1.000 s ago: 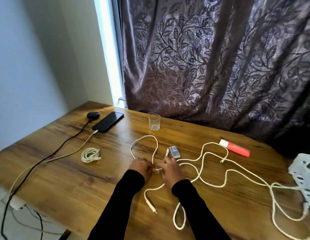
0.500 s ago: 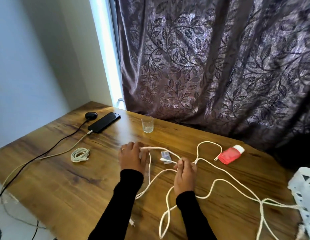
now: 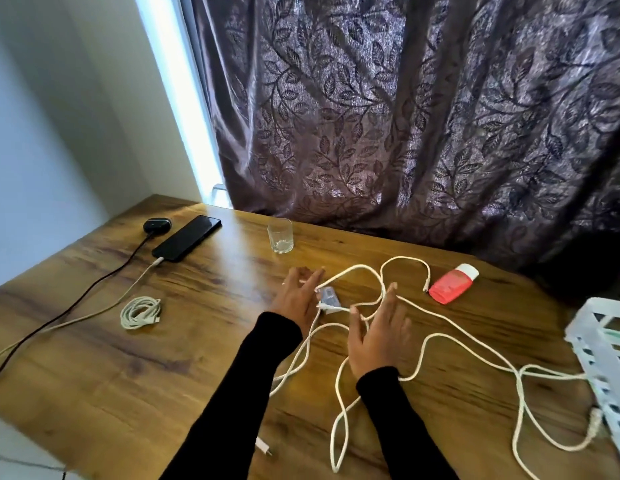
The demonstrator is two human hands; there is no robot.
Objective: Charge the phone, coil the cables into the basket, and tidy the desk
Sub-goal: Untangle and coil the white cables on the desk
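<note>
A long white cable (image 3: 458, 337) lies tangled across the middle and right of the wooden desk (image 3: 197, 358). My left hand (image 3: 297, 299) rests over it with fingers spread, and a strand runs past the fingertips. My right hand (image 3: 378, 336) hovers flat and open over the loops, gripping nothing. A small grey-white adapter (image 3: 327, 300) sits between the hands. The black phone (image 3: 186, 239) lies at the far left with a white charging cable (image 3: 142, 277) plugged in. A coiled white cable (image 3: 140, 311) lies near it. The white basket (image 3: 604, 351) stands at the right edge.
A drinking glass (image 3: 280, 235) stands at the back centre. A red bottle with a white cap (image 3: 452, 284) lies back right. A black plug (image 3: 157, 225) with a black cord sits beside the phone. A loose cable plug (image 3: 263, 446) lies near the front edge. A curtain hangs behind.
My right hand has opened from a fist on the cable to flat, spread fingers. My left hand has slid slightly right with its fingers extended. The cable loops have shifted.
</note>
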